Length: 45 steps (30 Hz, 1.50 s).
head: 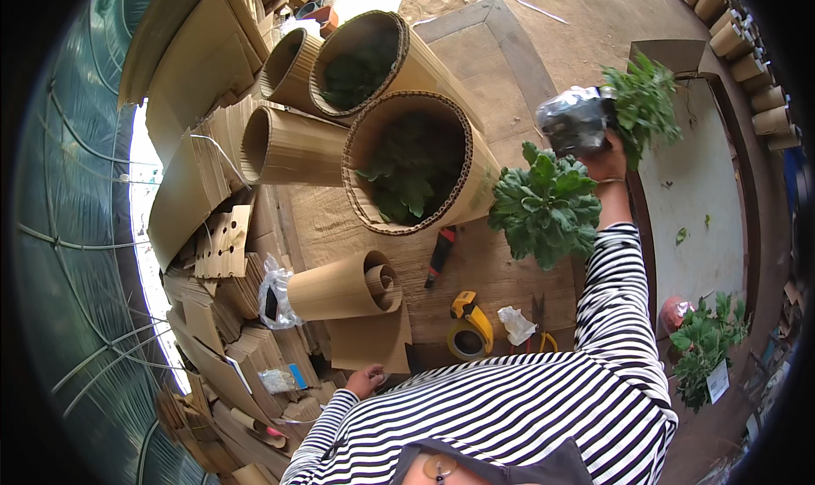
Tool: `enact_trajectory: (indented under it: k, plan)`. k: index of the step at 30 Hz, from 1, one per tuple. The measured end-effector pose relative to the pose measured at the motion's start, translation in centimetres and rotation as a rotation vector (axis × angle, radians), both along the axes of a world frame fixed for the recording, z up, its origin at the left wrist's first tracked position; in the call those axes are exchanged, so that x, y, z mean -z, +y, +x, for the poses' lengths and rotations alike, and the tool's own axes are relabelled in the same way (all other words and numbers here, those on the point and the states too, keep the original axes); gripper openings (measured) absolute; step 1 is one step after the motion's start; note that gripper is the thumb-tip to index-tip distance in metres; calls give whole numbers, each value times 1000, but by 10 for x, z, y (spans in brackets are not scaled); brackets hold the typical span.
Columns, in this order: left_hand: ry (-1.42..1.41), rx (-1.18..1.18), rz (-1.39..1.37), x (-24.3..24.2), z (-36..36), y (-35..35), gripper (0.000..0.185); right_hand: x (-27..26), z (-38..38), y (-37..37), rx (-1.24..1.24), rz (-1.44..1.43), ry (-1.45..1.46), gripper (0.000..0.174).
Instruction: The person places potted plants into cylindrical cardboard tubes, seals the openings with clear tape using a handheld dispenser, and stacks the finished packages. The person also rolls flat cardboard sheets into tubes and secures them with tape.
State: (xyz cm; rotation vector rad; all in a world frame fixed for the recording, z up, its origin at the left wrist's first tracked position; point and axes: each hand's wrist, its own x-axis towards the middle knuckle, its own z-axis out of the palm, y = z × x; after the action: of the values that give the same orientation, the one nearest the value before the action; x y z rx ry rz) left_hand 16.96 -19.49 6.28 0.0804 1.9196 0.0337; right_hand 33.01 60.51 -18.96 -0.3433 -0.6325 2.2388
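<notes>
At the upper right, my right hand (pixel 606 159) grips a leafy plant (pixel 646 106) by its root end, which is wrapped in dark and clear plastic (pixel 573 121). Just below that hand stands another leafy green plant (pixel 546 205). My left hand (pixel 366 380) is low at the table's near edge, beside a flat corrugated cardboard sheet (pixel 372 345); its fingers are curled, and whether they touch the sheet is unclear. Large corrugated cardboard tubes hold leafy plants: one tube (pixel 477 186) at the centre, another (pixel 439 71) behind it.
A rolled cardboard piece (pixel 331 288), a utility knife (pixel 440 256), a yellow tape dispenser (pixel 474 326), crumpled plastic (pixel 516 325) and scissors (pixel 547 342) lie on the table. Cardboard stacks (pixel 197 167) fill the left. A plant with a tag (pixel 703 351) lies at the lower right.
</notes>
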Motion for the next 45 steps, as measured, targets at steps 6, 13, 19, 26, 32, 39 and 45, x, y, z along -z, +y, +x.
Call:
enact_trajectory:
  k: [6, 13, 19, 26, 32, 39, 45]
  plan:
    - [66, 49, 177, 19, -13, 10, 42, -74, 130, -26, 324, 105, -222, 68]
    - [88, 244, 439, -3, -3, 113, 40, -176, 219, -117, 289, 600, -792, 68]
    - [-277, -67, 824, -81, 22, 209, 62, -252, 158, -218, 565, 1124, -786, 77]
    - [-266, 55, 1065, -134, 25, 179, 105, -269, 47, -361, -477, -161, -86, 44]
    - [-119, -330, 983, -128, 9, 78, 84, -258, -47, -433, -947, 828, -392, 39]
    - [-541, -993, 950, -7, 14, -40, 56, -288, -158, -590, -1303, 982, -740, 43]
    - [-772, -1501, 1028, 83, 68, -44, 51, -233, -190, -631, -1451, 1964, -579, 51]
